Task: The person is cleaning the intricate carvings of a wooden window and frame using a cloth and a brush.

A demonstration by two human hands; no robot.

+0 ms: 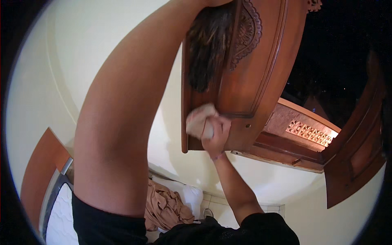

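Observation:
My left arm reaches up across the view. Only a sliver of my left hand point(219, 2) shows at the top edge, its fingers cut off. Just below it a dark brown feathery bundle, apparently a feather duster point(208, 52), hangs against the carved wooden window shutter point(242, 92). Whether my left hand holds the bundle or the shutter is hidden. Lower down, my right hand point(216, 134) grips a pale, blurred cloth point(197, 121) against the shutter's lower part, near its outer edge. A bracelet circles my right wrist.
The window opening shows darkness and a lit ornamental breeze-block wall point(309, 131) outside. A second wooden shutter point(355, 171) swings open at right, beyond the sill point(281, 159). Below are crumpled brown fabric point(167, 205), a white pillow point(190, 194), a mattress point(62, 217) and a wooden headboard point(43, 174).

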